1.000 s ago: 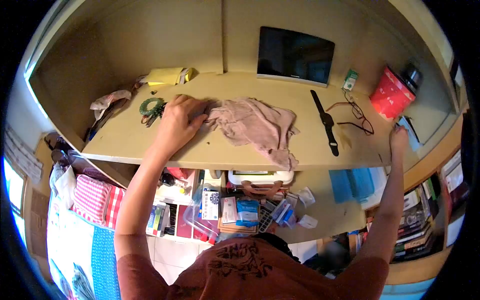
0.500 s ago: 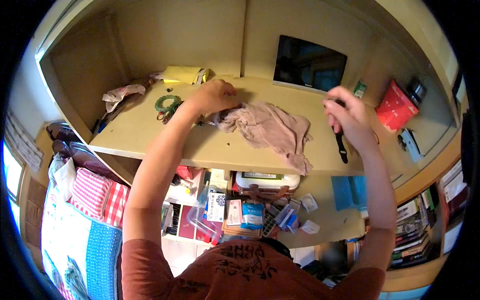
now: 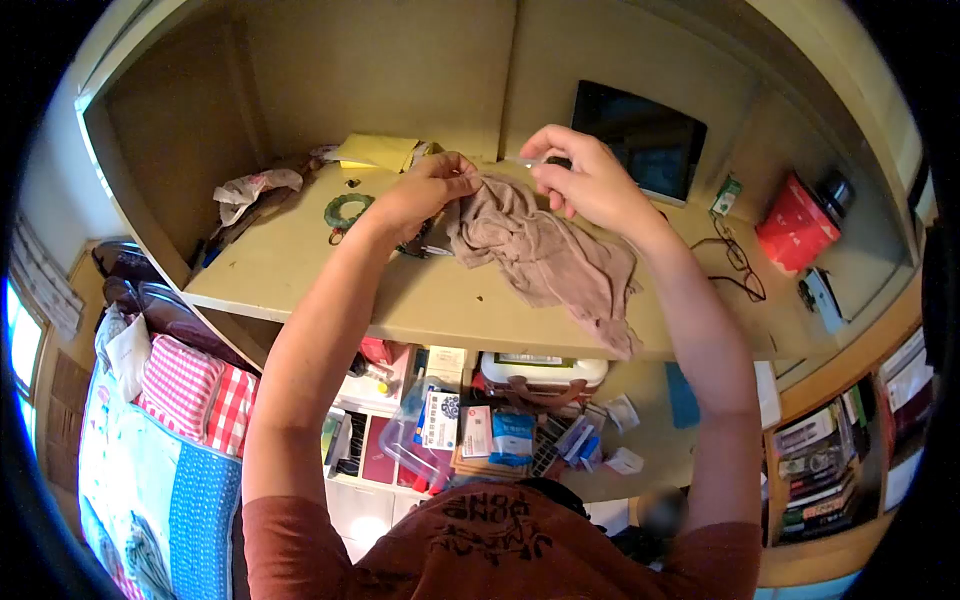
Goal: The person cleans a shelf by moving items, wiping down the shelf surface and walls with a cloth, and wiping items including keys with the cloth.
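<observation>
A crumpled dusty-pink cloth (image 3: 545, 240) lies across the shelf, one end hanging over the front edge. My left hand (image 3: 430, 195) is closed at its upper left end, thumb and fingertips pinching the fabric. Above the cloth's right side, my right hand (image 3: 590, 185) is curled around a black watch strap (image 3: 558, 161), most of it hidden by the fingers. Something pale and thin sticks out at those fingertips, too small to name. Left of my left hand lies a green beaded bracelet (image 3: 347, 212); small dark items sit partly hidden under that wrist.
A dark-screened monitor (image 3: 640, 135) leans at the back. Eyeglasses (image 3: 738, 258), a red bag (image 3: 797, 225) and a small green box (image 3: 727, 194) are to the right. A yellow packet (image 3: 376, 152) and crumpled wrapper (image 3: 255, 190) lie left. Below, boxes and a white case (image 3: 540, 375) crowd a lower surface.
My right hand has moved left over the cloth with the watch strap, which hung down before and is now mostly hidden. The eyeglasses are uncovered. My left hand has come down to the cloth's end.
</observation>
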